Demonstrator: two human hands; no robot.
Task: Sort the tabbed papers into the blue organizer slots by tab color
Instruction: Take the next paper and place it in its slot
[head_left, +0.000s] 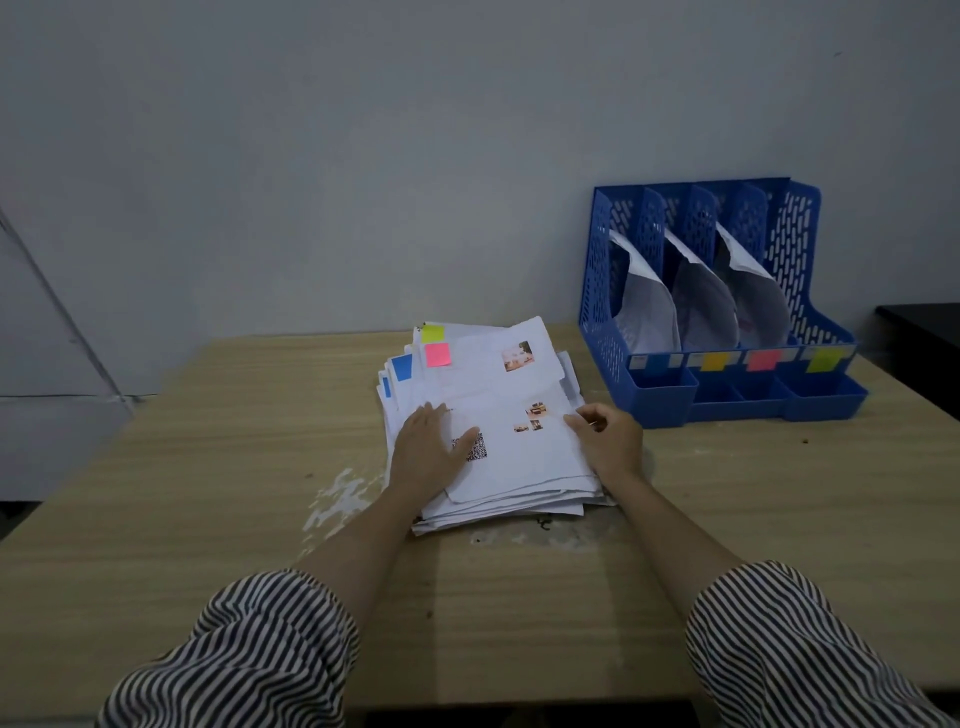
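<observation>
Three slots of the blue organizer at the desk's far right edge hold papers; a thick stack remains mid-desk; the left hand presses it flat while the right hand pinches the pink-tabbed top sheet's edge.

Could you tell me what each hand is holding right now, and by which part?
The right hand pinches the top sheet at its right edge; the left hand lies flat on it.
</observation>
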